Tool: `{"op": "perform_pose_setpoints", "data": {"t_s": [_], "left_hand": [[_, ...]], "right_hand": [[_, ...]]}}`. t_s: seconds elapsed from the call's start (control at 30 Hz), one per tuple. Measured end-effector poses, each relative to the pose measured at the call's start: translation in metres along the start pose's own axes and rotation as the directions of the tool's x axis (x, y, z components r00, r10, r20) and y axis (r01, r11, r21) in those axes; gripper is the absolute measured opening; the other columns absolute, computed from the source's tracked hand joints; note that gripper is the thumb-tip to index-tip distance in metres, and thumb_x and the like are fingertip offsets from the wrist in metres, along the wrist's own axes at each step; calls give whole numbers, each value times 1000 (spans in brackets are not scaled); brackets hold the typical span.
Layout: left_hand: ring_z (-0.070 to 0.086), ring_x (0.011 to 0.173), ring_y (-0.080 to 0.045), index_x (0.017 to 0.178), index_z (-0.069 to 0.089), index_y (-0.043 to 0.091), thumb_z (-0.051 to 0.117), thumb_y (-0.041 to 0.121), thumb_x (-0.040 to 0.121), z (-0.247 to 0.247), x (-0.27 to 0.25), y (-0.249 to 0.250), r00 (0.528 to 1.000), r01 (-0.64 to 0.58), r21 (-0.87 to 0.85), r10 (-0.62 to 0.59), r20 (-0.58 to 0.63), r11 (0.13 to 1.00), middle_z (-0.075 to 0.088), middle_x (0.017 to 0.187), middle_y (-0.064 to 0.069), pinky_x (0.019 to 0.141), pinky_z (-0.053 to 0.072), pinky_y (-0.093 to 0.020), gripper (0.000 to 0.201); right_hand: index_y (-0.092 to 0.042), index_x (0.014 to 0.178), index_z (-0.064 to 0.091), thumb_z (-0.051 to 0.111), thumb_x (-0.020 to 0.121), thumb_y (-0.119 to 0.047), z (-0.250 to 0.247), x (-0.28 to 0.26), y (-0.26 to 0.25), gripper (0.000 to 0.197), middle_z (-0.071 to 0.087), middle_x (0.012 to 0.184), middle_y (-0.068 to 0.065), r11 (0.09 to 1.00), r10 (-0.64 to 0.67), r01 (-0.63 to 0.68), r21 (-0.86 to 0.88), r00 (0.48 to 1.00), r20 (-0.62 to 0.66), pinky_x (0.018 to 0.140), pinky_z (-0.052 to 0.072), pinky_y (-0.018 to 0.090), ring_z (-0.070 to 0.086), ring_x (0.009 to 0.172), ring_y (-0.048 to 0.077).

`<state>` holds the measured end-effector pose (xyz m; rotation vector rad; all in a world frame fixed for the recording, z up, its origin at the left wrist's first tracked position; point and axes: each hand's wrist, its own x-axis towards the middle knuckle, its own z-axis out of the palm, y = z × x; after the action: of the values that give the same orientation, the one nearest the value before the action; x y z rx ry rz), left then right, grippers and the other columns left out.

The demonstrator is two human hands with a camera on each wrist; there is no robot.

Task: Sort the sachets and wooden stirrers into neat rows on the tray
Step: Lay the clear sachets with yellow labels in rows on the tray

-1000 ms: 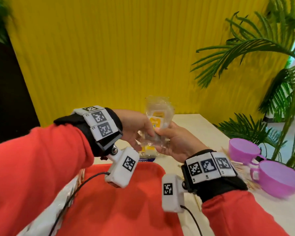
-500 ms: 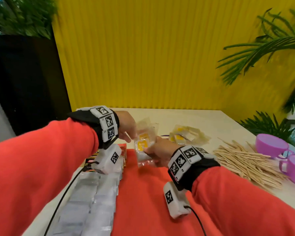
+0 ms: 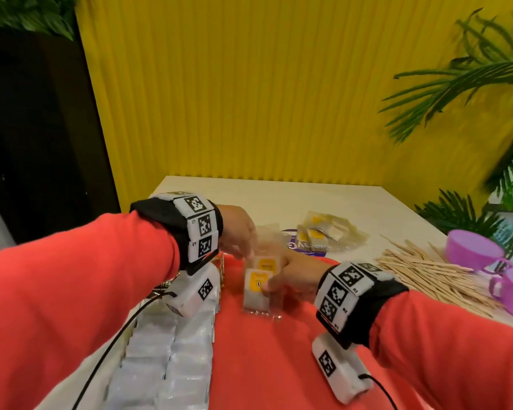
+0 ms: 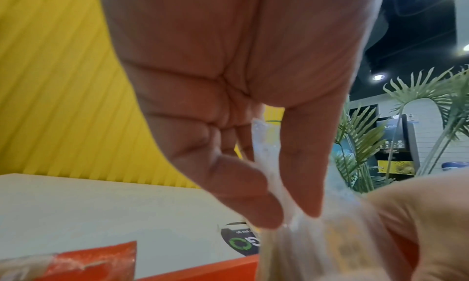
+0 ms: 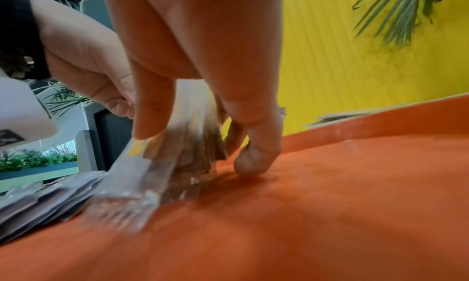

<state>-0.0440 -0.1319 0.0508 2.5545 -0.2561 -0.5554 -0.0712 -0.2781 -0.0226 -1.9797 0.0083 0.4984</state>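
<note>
A stack of clear sachets with yellow labels [image 3: 258,287] touches down on the red tray [image 3: 264,365] near its far edge. My left hand [image 3: 239,236] pinches the stack's top edge between thumb and fingers [image 4: 251,195]. My right hand [image 3: 290,275] grips the stack from the right, thumb on the front sachet [image 5: 142,171] and a fingertip on the tray [image 5: 330,205]. Silver sachets [image 3: 163,359] lie in rows along the tray's left side. Wooden stirrers [image 3: 436,279] lie piled on the table to the right.
More yellow-label sachets [image 3: 326,232] lie loose on the white table [image 3: 279,196] behind the tray, over a purple sticker. Two purple cups [image 3: 486,261] stand at the right edge beside palm fronds. A yellow ribbed wall backs the table.
Both hands have brought the yellow-label sachet stack down from chest height onto the tray. The head view has swung left and down, showing the silver rows and stirrers.
</note>
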Motion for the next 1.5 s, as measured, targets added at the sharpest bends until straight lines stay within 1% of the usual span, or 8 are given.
{"op": "perform_pose_setpoints", "data": {"t_s": [0.23,0.33,0.5,0.73,0.93,1.13,1.23,1.5], "left_hand": [[55,60,-5,104,61,17,71,3,79,13,-8,10,1000,-27,28,27,7,999,58,73,6,38,40,-7,31],[55,57,-5,91,63,15,70,6,80,12,-10,12,1000,-29,50,29,0,998,59,69,3,37,41,-9,16],[53,57,-9,67,55,15,63,6,87,7,-8,11,998,-47,61,50,-44,997,55,65,2,36,38,-11,23],[39,53,-8,106,66,6,63,14,87,-4,1,8,999,-5,159,11,-38,987,49,63,6,48,30,-18,20],[53,120,-28,121,60,11,60,21,91,-13,17,-2,996,80,190,-72,-51,979,58,127,-11,96,45,-36,32],[61,111,-27,119,57,9,54,9,93,-20,35,-16,993,109,-41,-110,-35,993,61,121,-12,64,48,-26,27],[59,114,-25,120,59,7,53,10,94,-20,41,-18,994,88,-35,-90,-69,996,59,124,-11,76,50,-27,27],[65,81,-13,104,61,14,60,6,89,-17,62,-15,999,49,31,-48,-24,998,62,86,3,56,46,-17,17]], "right_hand": [[-10,109,53,67,67,20,0,-18,3,54,61,74,8,1000,23,-23,8,1000,-3,44,44,21,60,56,17],[-10,112,49,67,69,17,3,-25,2,54,58,65,6,999,37,-37,-39,999,1,34,36,13,55,35,8],[-13,122,50,73,71,0,10,-17,2,58,55,71,0,979,20,-37,-202,996,-81,35,34,17,49,52,10],[-21,70,51,66,81,-9,10,-2,-9,21,53,64,-1,966,41,-50,-253,998,-43,47,33,22,45,53,11],[-12,68,46,67,78,-6,9,17,-18,24,46,60,4,931,99,-116,-347,993,-65,49,32,26,40,51,14],[-12,71,46,68,80,-22,7,13,-21,26,49,66,1,850,43,-89,-519,994,-101,52,38,20,50,63,15],[-15,68,44,69,80,-31,7,8,-20,32,48,65,-1,821,14,-68,-567,995,-99,51,35,21,44,57,10],[-17,65,40,82,55,-52,10,9,-19,56,46,60,0,804,15,-73,-590,995,-103,46,31,23,41,51,14]]}}
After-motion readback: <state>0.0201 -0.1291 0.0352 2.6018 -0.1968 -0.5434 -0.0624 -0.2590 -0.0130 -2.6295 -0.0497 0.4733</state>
